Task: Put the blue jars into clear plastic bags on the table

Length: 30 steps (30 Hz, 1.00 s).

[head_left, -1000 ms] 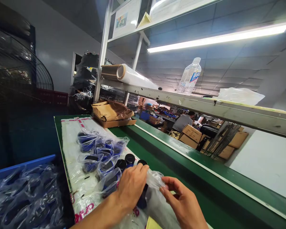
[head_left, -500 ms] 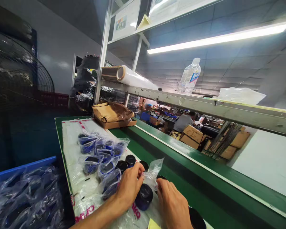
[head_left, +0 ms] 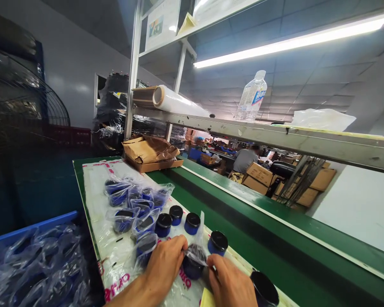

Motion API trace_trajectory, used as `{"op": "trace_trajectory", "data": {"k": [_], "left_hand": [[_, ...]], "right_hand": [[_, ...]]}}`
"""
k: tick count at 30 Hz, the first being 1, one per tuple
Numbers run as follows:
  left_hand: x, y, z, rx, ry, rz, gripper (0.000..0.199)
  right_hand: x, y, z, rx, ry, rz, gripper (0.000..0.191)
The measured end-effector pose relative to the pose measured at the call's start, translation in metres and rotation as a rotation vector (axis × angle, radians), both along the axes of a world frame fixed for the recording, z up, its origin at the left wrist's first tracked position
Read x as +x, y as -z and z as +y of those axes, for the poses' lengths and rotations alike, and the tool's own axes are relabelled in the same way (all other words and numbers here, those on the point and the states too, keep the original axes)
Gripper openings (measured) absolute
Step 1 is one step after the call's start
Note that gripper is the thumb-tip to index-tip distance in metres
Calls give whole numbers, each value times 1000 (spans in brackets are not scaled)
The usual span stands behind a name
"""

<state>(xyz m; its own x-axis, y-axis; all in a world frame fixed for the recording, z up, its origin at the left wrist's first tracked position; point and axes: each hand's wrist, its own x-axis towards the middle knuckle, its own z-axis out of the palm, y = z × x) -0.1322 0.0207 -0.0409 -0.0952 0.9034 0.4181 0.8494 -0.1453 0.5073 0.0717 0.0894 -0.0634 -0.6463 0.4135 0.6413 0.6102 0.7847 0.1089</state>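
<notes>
A clear plastic bag lies over the top of a dark blue jar with a black lid. My left hand pinches the bag's left edge beside the jar. On the other side, my right hand has its fingers closed on the bag's right edge. Unbagged jars stand around them: one behind, one behind my right hand, and one at the lower right. Several bagged jars sit to the left on the plastic-covered board.
A blue crate of bagged jars stands at lower left. Brown paper lies in a cardboard tray. A green conveyor runs along the right. Overhead, a shelf holds a film roll and a bottle. A person sits far behind.
Both hands have moved down and nearer, bringing the bag from behind the jar onto its lid. The jars behind are now more exposed.
</notes>
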Motion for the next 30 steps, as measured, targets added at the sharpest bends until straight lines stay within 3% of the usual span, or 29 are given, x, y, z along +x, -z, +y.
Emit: {"op": "trace_trajectory", "data": {"k": [6, 12, 17, 20, 23, 27, 30], "left_hand": [[-3, 1, 0, -12, 31, 152, 29], [-6, 2, -1, -47, 115, 310, 32], [-1, 4, 3, -103, 160, 342, 34], [0, 1, 5, -137, 176, 286, 31], [-3, -9, 7, -172, 182, 175, 22], [-6, -34, 8, -206, 156, -59, 14], [-5, -53, 8, -211, 126, -220, 8]], "right_hand": [[6, -4, -2, 130, -100, -134, 30], [8, -4, -10, 175, -33, -301, 32], [-5, 2, -9, -24, 47, -321, 29], [-16, -5, -5, -188, 112, -329, 30], [-21, -27, -1, -391, 149, -289, 27], [-13, -65, 6, -713, 112, -126, 15], [-4, -85, 7, -842, 111, 19, 17]]}}
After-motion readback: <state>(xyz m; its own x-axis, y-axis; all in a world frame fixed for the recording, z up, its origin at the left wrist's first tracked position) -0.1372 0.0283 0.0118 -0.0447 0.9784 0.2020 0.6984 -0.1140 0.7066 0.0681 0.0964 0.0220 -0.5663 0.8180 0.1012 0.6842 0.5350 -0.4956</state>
